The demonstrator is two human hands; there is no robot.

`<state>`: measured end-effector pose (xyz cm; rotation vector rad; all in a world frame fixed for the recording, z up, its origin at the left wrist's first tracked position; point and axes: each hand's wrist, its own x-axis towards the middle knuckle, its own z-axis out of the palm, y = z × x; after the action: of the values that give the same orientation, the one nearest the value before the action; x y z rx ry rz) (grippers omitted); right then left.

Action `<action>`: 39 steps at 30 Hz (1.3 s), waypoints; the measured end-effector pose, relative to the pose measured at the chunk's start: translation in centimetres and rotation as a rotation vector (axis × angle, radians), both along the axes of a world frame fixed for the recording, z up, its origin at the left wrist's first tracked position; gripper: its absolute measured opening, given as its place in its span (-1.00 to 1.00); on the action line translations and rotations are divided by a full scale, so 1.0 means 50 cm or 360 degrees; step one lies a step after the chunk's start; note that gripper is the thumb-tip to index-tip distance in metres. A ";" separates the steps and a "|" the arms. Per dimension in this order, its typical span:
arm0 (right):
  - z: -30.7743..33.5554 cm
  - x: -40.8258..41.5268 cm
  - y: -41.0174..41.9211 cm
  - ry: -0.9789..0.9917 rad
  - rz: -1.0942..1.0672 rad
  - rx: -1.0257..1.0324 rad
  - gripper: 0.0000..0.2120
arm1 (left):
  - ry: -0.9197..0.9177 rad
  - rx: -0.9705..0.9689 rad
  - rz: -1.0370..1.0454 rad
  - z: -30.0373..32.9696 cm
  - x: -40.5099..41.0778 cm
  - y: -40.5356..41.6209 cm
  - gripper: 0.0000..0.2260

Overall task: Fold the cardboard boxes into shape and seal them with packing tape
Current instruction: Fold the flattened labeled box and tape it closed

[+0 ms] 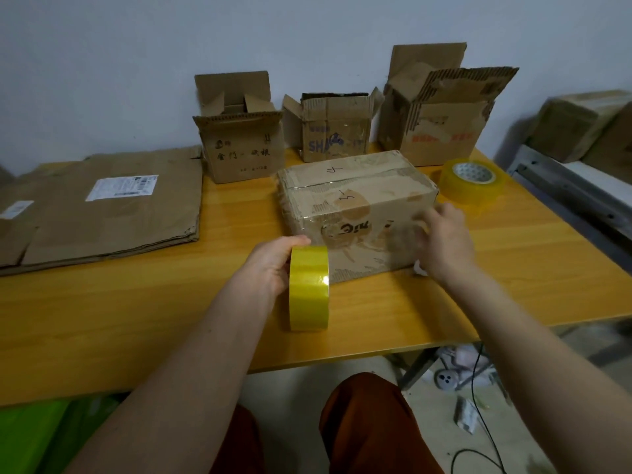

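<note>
Sealing is under way on one closed box (355, 206), which lies at the middle of the bench (171, 319) with its flaps down and glossy tape showing across the top seam and the near face. The left hand (273, 265) grasps a yellow tape roll (309, 287) standing on edge just near the box's near-left corner; no free strip can be made out between roll and box. The right hand (441, 237) lies against the box's near-right corner; it is blurred, so whether its fingers press flat or pinch a tape end cannot be told.

Three boxes stand along the far edge with their top flaps up and unsealed: a left open box (239, 145), a middle open box (335, 131) and a right open box (441, 124). Flattened cardboard (113, 203) is stacked at the far left of the bench, not yet folded. A second tape roll (472, 186) lies flat to the right of the closed box.

By this evidence the task seems well short of half done: one box is nearly finished, three await closing and taping, and the flat stack awaits folding.
</note>
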<state>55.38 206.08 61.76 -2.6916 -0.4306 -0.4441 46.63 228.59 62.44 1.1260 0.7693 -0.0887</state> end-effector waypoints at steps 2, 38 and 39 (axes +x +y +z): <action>0.022 -0.023 0.062 -0.0240 0.0522 -0.0002 -0.58 | 0.0011 0.0002 -0.0051 0.000 -0.002 0.002 -0.65; 0.050 -0.185 0.280 0.1260 0.0701 0.1884 -0.85 | -0.0894 0.0900 -0.0009 0.017 -0.135 0.074 -0.87; 0.051 -0.188 0.283 0.1224 0.0698 0.1877 -0.83 | -0.0904 0.0918 0.0035 0.016 -0.139 0.070 -0.86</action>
<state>45.97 220.24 64.31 -1.3862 -0.3368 0.3822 39.68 232.11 63.23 1.5880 0.2925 0.4835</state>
